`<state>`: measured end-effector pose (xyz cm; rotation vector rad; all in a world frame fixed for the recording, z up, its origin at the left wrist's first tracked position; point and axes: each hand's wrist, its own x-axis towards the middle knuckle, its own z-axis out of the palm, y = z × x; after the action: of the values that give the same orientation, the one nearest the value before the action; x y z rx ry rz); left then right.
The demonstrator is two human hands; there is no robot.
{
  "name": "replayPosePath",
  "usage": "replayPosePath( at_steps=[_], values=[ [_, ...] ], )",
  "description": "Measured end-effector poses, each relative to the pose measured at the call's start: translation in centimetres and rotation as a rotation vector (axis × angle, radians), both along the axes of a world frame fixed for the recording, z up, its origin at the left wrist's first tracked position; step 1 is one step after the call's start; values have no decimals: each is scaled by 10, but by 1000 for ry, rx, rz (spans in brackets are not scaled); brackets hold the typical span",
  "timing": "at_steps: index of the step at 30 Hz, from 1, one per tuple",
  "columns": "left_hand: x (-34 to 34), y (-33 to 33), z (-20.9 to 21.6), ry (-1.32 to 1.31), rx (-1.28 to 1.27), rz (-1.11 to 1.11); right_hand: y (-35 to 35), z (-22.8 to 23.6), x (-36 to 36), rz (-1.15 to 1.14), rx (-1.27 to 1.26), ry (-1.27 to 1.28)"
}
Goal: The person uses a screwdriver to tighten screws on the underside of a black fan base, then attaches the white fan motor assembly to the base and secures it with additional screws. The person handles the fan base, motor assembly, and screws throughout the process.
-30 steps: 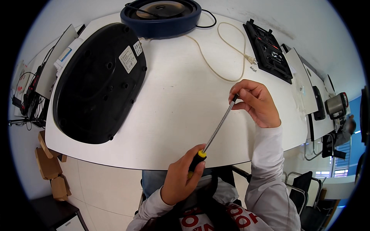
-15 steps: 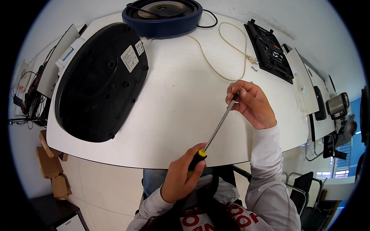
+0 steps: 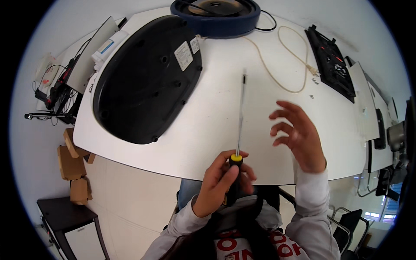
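My left hand (image 3: pixel 216 186) is wrapped round the black and yellow handle of a long screwdriver (image 3: pixel 241 117). Its metal shaft points away from me over the white table, with a dark tip at the far end. To the right of the shaft, my right hand (image 3: pixel 303 138) hangs in the air, fingers spread and curved, holding nothing. Left of the screwdriver lies a large black plastic base (image 3: pixel 143 86) with short feet and white labels. A few small screws (image 3: pixel 315 81) rest beside the cord's plug, and more small metal pieces (image 3: pixel 311 96) lie nearer to me.
A round dark blue appliance housing (image 3: pixel 216 28) stands at the table's far edge. Its pale cord (image 3: pixel 268 71) loops across the tabletop. An open black tool case (image 3: pixel 331 65) lies at the far right. Cardboard boxes (image 3: pixel 71 162) and a dark cabinet (image 3: pixel 65 216) stand beyond the left edge.
My right hand has come off the screwdriver's tip and opened, moving nearer to me. The shaft has swung from slanting right to pointing nearly straight away. The whole view has shifted.
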<state>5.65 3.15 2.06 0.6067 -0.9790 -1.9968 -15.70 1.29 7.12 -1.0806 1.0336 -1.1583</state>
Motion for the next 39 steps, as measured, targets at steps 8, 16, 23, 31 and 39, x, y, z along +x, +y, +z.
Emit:
replayPosePath(
  at_steps=[8,16,23,31,39],
  values=[
    [-26,-28,22,146,137,71,56,-30,50,-247,-524,634],
    [-64,-35,21,207,220,134,54,-38,39,-425,-645,717],
    [-74,-44,6,138,133,182,45,-40,26,-492,-595,637],
    [-74,-50,-5,190,187,154,39,-54,15,-458,-574,509],
    [-72,-55,-4,293,239,213,32,-58,15,-428,-595,458]
  ],
)
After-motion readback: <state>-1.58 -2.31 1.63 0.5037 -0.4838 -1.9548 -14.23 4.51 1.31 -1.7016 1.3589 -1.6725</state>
